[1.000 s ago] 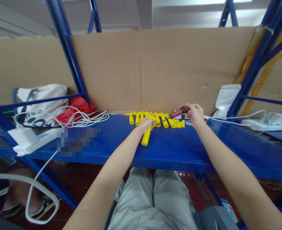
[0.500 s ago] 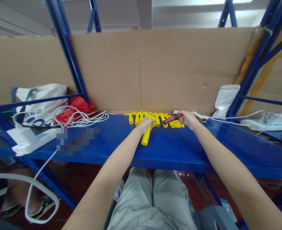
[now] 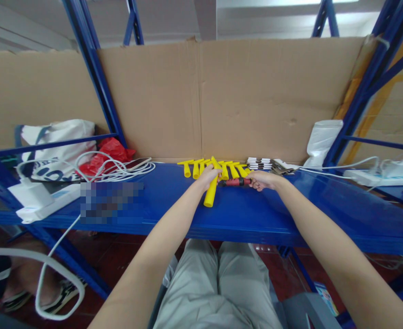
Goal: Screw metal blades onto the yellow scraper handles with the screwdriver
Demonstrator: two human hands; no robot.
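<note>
My left hand (image 3: 206, 177) is closed around a yellow plastic T-shaped handle (image 3: 209, 195), whose round hollow end points toward me over the table. My right hand (image 3: 262, 181) is wrapped around the end of a red and black screwdriver (image 3: 237, 182). The screwdriver lies level, its front end close to the yellow handle beside my left fingers; whether the tip touches it I cannot tell. Behind both hands stretches a row of similar yellow handles (image 3: 224, 171), partly covered by my hands.
Small white-and-dark pieces (image 3: 259, 163) and flat metal pieces (image 3: 283, 168) lie behind my right hand on the blue table (image 3: 174, 214). To the left are coiled white cable (image 3: 133, 171), a red bag (image 3: 114, 153) and a power strip (image 3: 49, 205). Cardboard (image 3: 256, 100) stands behind.
My right hand has moved down and slightly left, bringing the screwdriver from a slant to level and closer to the yellow handle. The white-and-dark pieces behind it now show. My left hand barely moved.
</note>
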